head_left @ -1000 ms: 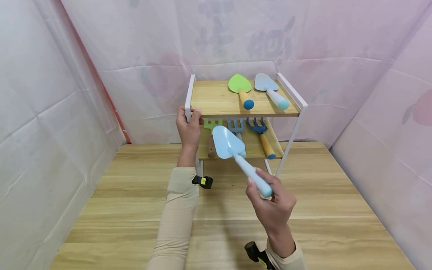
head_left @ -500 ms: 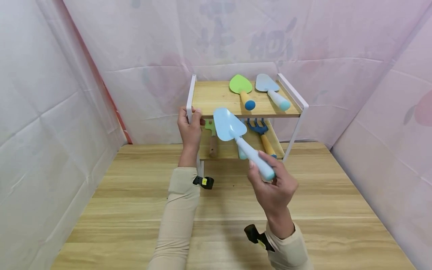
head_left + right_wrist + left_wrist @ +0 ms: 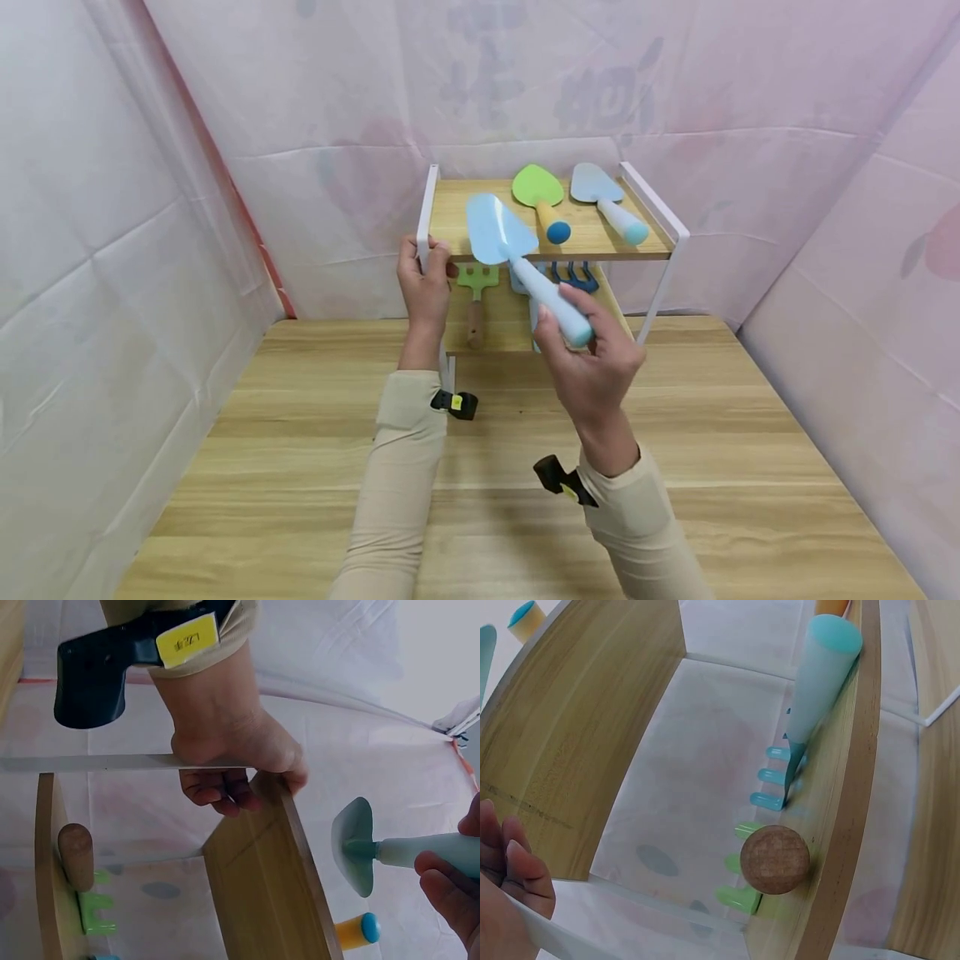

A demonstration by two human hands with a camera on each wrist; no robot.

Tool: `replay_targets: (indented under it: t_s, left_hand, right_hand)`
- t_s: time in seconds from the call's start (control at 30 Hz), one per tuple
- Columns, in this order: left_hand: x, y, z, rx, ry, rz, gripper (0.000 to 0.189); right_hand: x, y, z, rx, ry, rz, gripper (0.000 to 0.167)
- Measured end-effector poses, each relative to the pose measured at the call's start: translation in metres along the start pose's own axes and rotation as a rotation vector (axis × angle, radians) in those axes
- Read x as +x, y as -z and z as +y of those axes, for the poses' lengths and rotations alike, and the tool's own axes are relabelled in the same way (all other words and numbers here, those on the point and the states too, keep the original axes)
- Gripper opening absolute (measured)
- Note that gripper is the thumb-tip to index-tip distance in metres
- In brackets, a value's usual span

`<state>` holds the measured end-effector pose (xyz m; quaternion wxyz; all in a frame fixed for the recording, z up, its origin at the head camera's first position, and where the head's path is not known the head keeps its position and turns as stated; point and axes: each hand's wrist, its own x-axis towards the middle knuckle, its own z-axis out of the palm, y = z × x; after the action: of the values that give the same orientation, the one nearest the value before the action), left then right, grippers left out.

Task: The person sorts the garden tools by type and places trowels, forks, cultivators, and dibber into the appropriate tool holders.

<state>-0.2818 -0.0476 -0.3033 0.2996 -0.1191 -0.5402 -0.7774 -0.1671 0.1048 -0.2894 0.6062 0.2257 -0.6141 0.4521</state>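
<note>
My right hand (image 3: pixel 596 362) pinches the handle of a light blue trowel (image 3: pixel 497 232) between thumb and fingers. Its blade points away and overlaps the left part of the top shelf in the head view; the right wrist view shows the trowel (image 3: pixel 356 847) apart from the board. My left hand (image 3: pixel 425 287) grips the front left corner of a two-tier wooden rack (image 3: pixel 448 218) with white metal sides. A green trowel (image 3: pixel 537 185) with a yellow handle and a grey-blue trowel (image 3: pixel 596 182) lie side by side on the top tier.
Below, the lower tier carries a green hand rake (image 3: pixel 477 279) with a brown handle, a light blue rake (image 3: pixel 817 686) and a dark blue rake (image 3: pixel 579 279), both partly hidden in the head view. The rack stands on a wooden table (image 3: pixel 300 442), with pale cloth (image 3: pixel 315 83) behind.
My right hand has risen and moved forward with the trowel, from before the lower tier to the height of the top one. The left hand keeps its grip on the rack.
</note>
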Motion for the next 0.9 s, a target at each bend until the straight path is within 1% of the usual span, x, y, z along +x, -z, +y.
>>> replay_targets:
  t_s: [0.23,0.37,0.47,0.67,0.9]
  left_hand:
    - [-0.001,0.0,0.001,0.008,0.005,-0.004,0.007]
    - [-0.002,0.0,0.002,0.01,0.0,-0.01,0.007]
    - [-0.003,0.001,0.002,0.018,-0.001,-0.008,0.007]
    - [-0.003,0.001,0.002,0.032,-0.002,-0.007,0.003]
    - [-0.004,0.002,-0.001,0.033,0.024,-0.002,0.005]
  right_hand:
    - [0.01,-0.023,0.01,-0.037,0.036,-0.102,0.027]
    - [0.016,-0.034,0.015,-0.061,0.044,-0.143,0.025]
    - [0.019,-0.041,0.02,-0.088,0.038,-0.152,0.025]
    - [0.025,-0.055,0.034,-0.15,0.026,-0.136,0.026]
    - [0.025,-0.073,0.043,-0.198,0.037,-0.18,0.024]
